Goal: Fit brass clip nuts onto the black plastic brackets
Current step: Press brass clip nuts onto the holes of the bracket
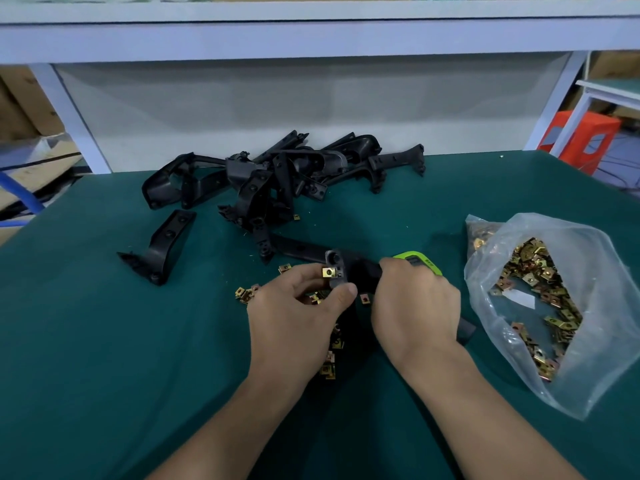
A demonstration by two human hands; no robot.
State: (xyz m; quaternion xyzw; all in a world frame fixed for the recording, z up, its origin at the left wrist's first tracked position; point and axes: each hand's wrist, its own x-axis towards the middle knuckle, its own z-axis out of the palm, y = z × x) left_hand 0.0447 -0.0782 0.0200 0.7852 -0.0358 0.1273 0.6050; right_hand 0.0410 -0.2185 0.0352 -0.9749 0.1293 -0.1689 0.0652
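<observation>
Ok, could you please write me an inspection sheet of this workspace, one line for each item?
Surface: green mat, few pale specks.
Job's things: held bracket with one clip nut on its end; bracket pile behind; lone bracket at left; loose clip nuts; open bag of clip nuts.
Clutter: green object behind right hand, kind unclear.
Grippers: left hand and right hand both grip the held bracket.
Cables: dark wires on floor, far right.
Surroundings: white shelf frame, orange box, cardboard.

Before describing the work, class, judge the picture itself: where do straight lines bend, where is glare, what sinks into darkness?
Head view: wide lens bows the table edge, leans the shelf post; plastic bag shows pale glare; piled brackets merge into black, as does the held bracket between left hand and right hand.
</observation>
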